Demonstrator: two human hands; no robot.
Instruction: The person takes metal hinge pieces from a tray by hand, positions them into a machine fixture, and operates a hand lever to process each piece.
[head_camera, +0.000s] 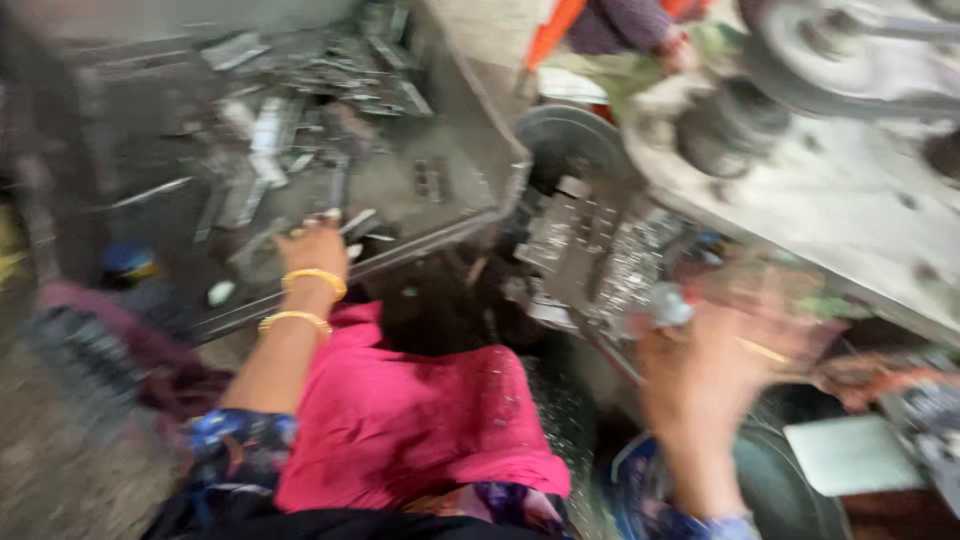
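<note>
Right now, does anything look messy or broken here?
Yes. Loose metal pieces lie jumbled across the tray where the left hand reaches. The right hand is too blurred to judge. Nothing is clearly broken.

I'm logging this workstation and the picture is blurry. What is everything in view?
metal tray: one, grey, upper left.
metal pieces: many, silver-grey, heaped in the tray; count unclear.
machine: one, grey, wheels on it, upper right.
small shiny parts: a pile, silver, under the machine.
pink cloth: one, on the lap.
another person: one, purple sleeve, top edge.
bangles: two, gold, left wrist.
left hand: at the tray's near rim, touching metal pieces.
right hand: blurred, near the shiny parts; grip unclear.
</note>
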